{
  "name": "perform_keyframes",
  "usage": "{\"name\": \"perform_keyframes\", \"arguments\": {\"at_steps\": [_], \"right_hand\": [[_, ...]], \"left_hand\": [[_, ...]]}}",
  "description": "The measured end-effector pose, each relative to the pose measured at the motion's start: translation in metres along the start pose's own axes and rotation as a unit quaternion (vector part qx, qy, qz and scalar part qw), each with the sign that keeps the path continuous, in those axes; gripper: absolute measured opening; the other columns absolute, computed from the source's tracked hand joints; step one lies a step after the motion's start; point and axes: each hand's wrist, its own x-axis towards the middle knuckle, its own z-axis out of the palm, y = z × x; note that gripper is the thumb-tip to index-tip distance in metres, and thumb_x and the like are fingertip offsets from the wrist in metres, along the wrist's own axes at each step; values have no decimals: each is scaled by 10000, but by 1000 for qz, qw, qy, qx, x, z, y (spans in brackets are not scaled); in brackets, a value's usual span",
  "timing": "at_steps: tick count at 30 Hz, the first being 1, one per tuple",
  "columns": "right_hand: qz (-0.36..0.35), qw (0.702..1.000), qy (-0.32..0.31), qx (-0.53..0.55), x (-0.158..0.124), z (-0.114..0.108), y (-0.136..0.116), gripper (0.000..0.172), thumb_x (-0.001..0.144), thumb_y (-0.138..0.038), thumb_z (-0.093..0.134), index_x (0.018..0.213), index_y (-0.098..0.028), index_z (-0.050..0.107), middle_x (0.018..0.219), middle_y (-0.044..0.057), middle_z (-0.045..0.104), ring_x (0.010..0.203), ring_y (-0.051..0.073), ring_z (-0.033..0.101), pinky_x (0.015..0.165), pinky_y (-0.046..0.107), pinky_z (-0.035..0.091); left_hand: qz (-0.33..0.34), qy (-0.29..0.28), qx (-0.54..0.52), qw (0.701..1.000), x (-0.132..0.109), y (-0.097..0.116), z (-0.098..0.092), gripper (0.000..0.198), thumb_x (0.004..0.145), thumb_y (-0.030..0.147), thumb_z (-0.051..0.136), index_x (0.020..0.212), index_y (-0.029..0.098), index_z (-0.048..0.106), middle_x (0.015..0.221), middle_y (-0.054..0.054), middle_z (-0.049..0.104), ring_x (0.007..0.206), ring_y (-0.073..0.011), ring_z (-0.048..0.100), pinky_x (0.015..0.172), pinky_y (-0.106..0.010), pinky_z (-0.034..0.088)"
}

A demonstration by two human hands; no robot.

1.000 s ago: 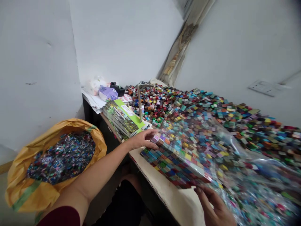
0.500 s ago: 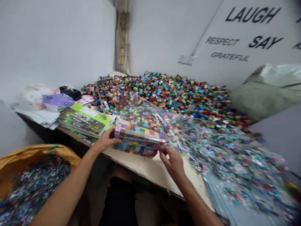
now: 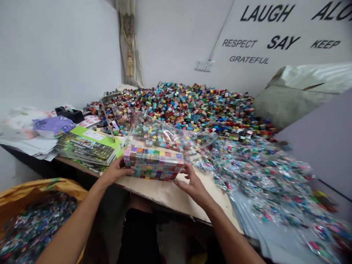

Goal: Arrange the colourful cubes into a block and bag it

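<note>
A clear plastic bag (image 3: pixel 154 137) lies on the table, its lower end packed into a tight block of small multicoloured bricks (image 3: pixel 153 164). My left hand (image 3: pixel 115 171) grips the block's left end. My right hand (image 3: pixel 192 183) is at its right end, with fingers spread and curled at the lower corner. Behind the bag spreads a large loose pile of similar bricks (image 3: pixel 178 106). A stack of green-covered magazines (image 3: pixel 88 148) sits just left of my left hand.
A yellow sack (image 3: pixel 55 187) of small shiny packets stands on the floor at lower left. Many bright packets (image 3: pixel 261 179) lie to the right, over grey sheets (image 3: pixel 253 223). Papers, a purple bag and a black dispenser sit at the table's left. A lettered wall rises behind.
My view has swung left. The bag's packed block now lies flatter on the table, and my right hand has moved from the bag's lower edge to the block's right end.
</note>
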Motion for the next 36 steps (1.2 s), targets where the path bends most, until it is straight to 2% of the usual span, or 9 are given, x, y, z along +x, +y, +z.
{"name": "perform_keyframes", "arguments": {"at_steps": [2,7,12,15,19,23,27,33,36], "right_hand": [[8,999,-22,44,4,4,5,676,731,-425,632,1324,-228,373,1201,90,564,1062,262,541,831,361,440],[9,996,-11,87,13,12,18,530,752,-412,623,1231,-221,500,1121,61,612,1042,260,544,871,372,427],[5,996,-11,86,5,6,16,558,749,-433,639,1245,-224,490,1176,63,590,1062,257,543,877,372,429],[13,998,41,51,-4,0,9,458,788,-424,595,1188,-211,534,1118,70,616,992,241,577,850,358,441],[-29,991,127,-37,-8,-2,3,230,836,-371,527,941,-201,640,896,45,661,839,212,604,781,325,437],[-80,978,161,-110,-4,3,4,200,835,-338,499,805,-200,641,742,24,640,704,183,586,685,302,407],[-91,972,158,-145,-1,6,6,192,825,-310,472,769,-199,619,687,8,611,663,165,559,656,290,367],[-87,975,146,-141,0,8,6,192,791,-304,455,675,-196,563,616,2,547,621,162,522,617,279,350],[-67,988,101,-94,0,0,7,204,816,-356,474,745,-199,581,693,20,592,669,179,557,639,286,394]], "left_hand": [[-9,-2,9,1000,1,-1,-1,608,573,338,812,1097,166,556,1117,-84,670,1058,-268,611,932,-428,473],[-13,-9,21,1000,3,-6,-3,635,576,350,815,1121,167,546,1154,-89,655,1082,-274,597,959,-429,453],[-10,17,12,1000,0,-6,-1,598,587,347,807,1098,172,551,1121,-80,668,1048,-264,613,928,-408,473],[7,27,16,999,-3,-2,1,565,611,370,786,1088,164,565,1112,-86,672,1039,-262,615,941,-407,462],[6,35,21,999,-4,-1,1,566,606,378,786,1082,153,579,1096,-88,679,1032,-266,617,947,-413,456],[3,29,14,999,-4,-4,-1,567,610,371,787,1091,157,578,1116,-91,672,1037,-267,616,947,-416,456],[9,12,18,1000,-3,-7,-3,525,631,352,779,1080,163,583,1122,-84,670,1041,-261,613,947,-403,457],[3,8,15,1000,-3,-8,-3,541,631,346,778,1098,162,575,1135,-81,662,1057,-270,605,957,-416,448],[7,11,20,1000,-7,-5,-3,537,627,352,776,1090,162,584,1126,-86,661,1063,-280,601,978,-437,426]]}}
